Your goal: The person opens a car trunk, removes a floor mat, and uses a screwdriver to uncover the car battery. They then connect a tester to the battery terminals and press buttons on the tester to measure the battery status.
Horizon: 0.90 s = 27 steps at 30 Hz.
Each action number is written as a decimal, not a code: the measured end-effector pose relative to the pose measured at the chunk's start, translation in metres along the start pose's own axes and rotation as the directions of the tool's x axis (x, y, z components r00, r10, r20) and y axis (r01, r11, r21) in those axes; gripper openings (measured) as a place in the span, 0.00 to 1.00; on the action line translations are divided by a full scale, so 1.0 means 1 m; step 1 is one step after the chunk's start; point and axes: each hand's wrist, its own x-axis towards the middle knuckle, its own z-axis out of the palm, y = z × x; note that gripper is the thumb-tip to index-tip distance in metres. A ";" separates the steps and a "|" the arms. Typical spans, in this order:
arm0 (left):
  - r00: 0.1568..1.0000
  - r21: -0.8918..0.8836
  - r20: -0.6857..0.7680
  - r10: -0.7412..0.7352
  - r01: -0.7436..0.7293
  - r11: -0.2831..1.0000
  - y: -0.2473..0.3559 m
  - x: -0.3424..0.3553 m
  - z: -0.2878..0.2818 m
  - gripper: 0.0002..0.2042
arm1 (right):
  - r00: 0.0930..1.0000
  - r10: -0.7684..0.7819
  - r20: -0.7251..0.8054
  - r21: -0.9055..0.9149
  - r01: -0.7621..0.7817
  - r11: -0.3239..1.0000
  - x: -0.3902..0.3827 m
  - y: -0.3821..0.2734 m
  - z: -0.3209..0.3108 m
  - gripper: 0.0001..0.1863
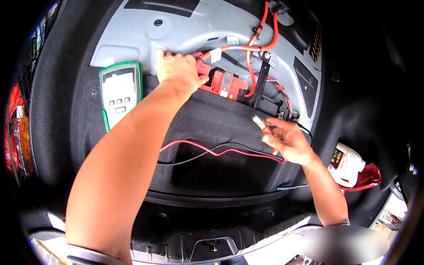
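My left hand (179,70) is at the left end of the red battery terminal cover (227,84), its thumb against the red plastic. Its other fingers curl down out of sight by the grey metal panel. In my right hand (289,141), closed, is a test clip (260,123) with a metal jaw and a red grip, held in the air to the right of the cover. A red test lead (229,151) runs left from this hand. Left of my left forearm lies a white handheld battery tester (119,90) with a green edge, partly hidden by the arm.
Thick orange-red cables (274,33) arch above the battery. A black bracket (262,81) stands beside the cover. A black lead (194,158) crosses the dark recess. At right lies a white bottle (346,165) on red plastic; a blue-handled tool (289,187) rests near the front.
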 end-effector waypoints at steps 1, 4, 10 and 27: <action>1.000 -0.006 -0.019 0.000 0.000 1.000 0.000 0.001 0.003 0.29 | 0.999 0.040 -0.004 -0.076 -0.040 0.996 0.004 -0.006 -0.002 0.26; 1.000 -0.074 0.007 -0.003 0.004 0.997 -0.007 0.003 -0.003 0.27 | 0.995 0.057 0.080 -0.001 -0.058 0.998 0.023 -0.016 0.002 0.20; 0.987 -0.261 0.158 0.012 0.030 0.965 -0.024 0.017 -0.022 0.14 | 0.993 0.105 0.051 -0.084 -0.101 0.991 0.069 -0.044 0.010 0.15; 0.986 -0.242 -0.157 0.058 -0.095 0.966 -0.078 -0.004 -0.002 0.04 | 0.974 0.225 0.010 -0.494 -0.191 0.848 0.167 -0.127 0.072 0.17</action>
